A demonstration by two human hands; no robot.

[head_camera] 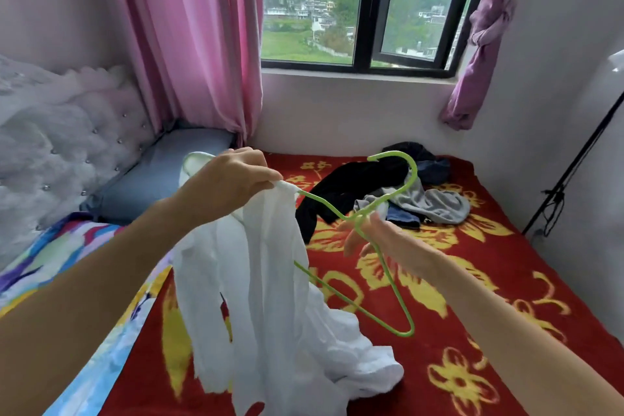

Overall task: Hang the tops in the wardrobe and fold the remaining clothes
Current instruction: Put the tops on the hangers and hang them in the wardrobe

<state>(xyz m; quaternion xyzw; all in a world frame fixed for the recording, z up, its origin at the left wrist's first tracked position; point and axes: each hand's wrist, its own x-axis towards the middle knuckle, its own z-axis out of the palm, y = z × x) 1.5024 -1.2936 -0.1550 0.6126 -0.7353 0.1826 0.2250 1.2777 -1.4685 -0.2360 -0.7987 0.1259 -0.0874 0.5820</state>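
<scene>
The white top (266, 297) is hanging nearest, below the left hand (233, 179), its loose folds trailing down and bunching on the red flowered blanket of the bed (472, 280). The left hand is clenching around a gathered edge of the top, pinching it together with one shoulder end of the green hanger (414, 176). To the right of it, the right hand (374, 240) is lying released, fingers stretched out loosely, with the hanger's wire crossing them just below the twisted neck. The hanger is tilting, its hook pointing up and away from both hands and its other shoulder end hanging low beside the right forearm. Beyond the hands, a black garment (351, 179) and a grey garment (439, 206) are lying in a heap on the bed. Past the left hand a blue-grey pillow (162, 172) is resting, with a pink curtain (202, 44) and the window (364, 10) farther off.
</scene>
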